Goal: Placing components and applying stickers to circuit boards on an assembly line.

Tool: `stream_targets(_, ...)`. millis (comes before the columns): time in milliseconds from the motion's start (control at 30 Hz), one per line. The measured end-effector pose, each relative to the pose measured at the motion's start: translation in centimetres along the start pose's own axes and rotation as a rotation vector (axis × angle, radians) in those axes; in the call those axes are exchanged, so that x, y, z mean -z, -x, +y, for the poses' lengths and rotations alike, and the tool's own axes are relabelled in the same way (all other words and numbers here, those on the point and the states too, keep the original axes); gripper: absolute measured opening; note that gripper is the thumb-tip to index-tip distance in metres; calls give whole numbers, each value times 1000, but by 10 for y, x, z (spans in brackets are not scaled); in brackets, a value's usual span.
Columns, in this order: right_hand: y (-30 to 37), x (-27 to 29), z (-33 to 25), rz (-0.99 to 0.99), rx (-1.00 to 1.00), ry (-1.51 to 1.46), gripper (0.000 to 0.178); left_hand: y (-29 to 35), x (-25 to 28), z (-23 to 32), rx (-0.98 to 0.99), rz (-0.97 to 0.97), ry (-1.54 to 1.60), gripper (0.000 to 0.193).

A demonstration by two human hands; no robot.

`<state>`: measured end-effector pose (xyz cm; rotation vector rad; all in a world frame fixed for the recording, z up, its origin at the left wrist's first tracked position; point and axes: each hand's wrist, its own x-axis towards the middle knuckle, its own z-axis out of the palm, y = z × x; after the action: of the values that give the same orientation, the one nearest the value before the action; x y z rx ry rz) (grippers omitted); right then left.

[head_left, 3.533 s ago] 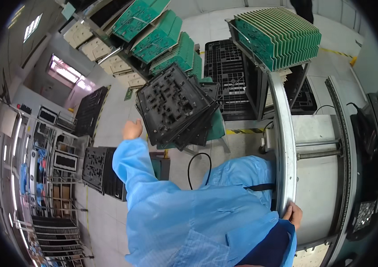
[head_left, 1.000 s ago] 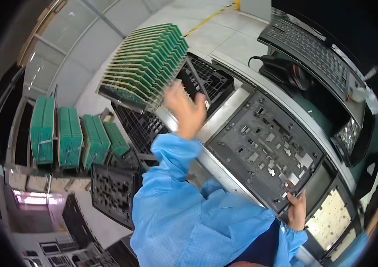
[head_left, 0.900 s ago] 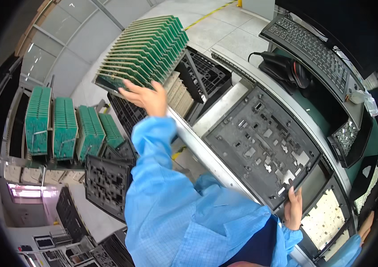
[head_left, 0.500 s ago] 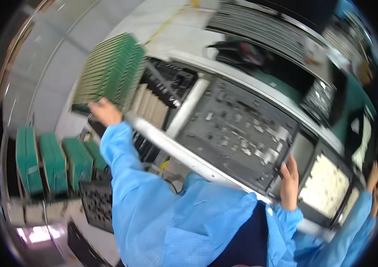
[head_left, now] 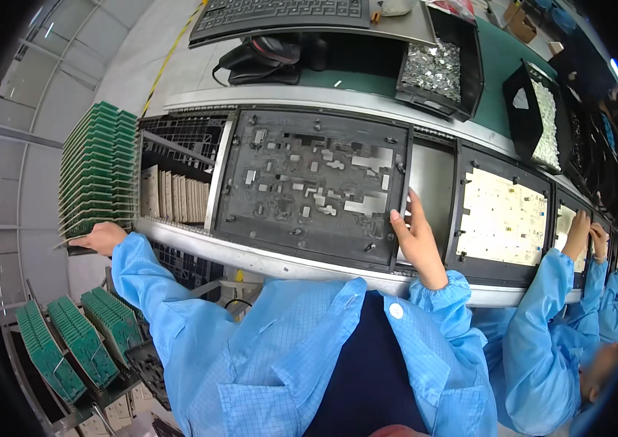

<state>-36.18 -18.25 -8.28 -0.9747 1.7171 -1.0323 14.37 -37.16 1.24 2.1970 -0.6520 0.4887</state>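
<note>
At the left, my left hand reaches to the bottom front of a tall stack of green circuit boards. Its fingers are closed at the edge of a low board, with some fingertips hidden. My right hand grips the right edge of a black carrier tray, its thumb on the frame and its fingers along the outer side. Small cutouts and pockets mark the tray's face, and no board lies on it. The tray rests across the metal rails of a conveyor.
Beige boards stand upright left of the tray. A co-worker's hands are near further carriers, one holding a pale board. Behind the rails are a scanner, a keyboard and a bin of metal parts. Racked green boards stand lower left.
My view has turned, so the conveyor now runs nearly level across the picture. My left hand stays by the stack's bottom, and my right hand stays on the tray's right edge.
</note>
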Motion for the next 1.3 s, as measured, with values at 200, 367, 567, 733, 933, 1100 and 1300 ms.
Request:
stream_targets(200, -2, 1, 12, 217, 137, -57, 52, 46, 64, -21, -662, 576, 458, 41)
stream_targets(367, -9, 4, -2, 355, 247, -219, 42, 83, 115, 13, -452, 229, 1185, 35)
stream_targets(567, 2, 6, -74, 138, 542, -202, 79, 91, 68, 65, -213, -1054, 1298, 34)
stream_targets(733, -19, 21, -91, 68, 564, -73, 94, 122, -1, 93, -109, -1769, 1266, 40)
stream_targets(933, -59, 15, -69, -58, 374, -327, 73, 152, -45, 99, -127, -1983, 1118, 53)
stream_targets(1100, -73, 5, -53, -18, 324, -338, 61, 153, -53, 92, -325, -1822, 966, 52)
stream_targets(1300, -76, -2, -46, -34, 324, -249, 60, 147, -68, 86, -400, -1638, 940, 39)
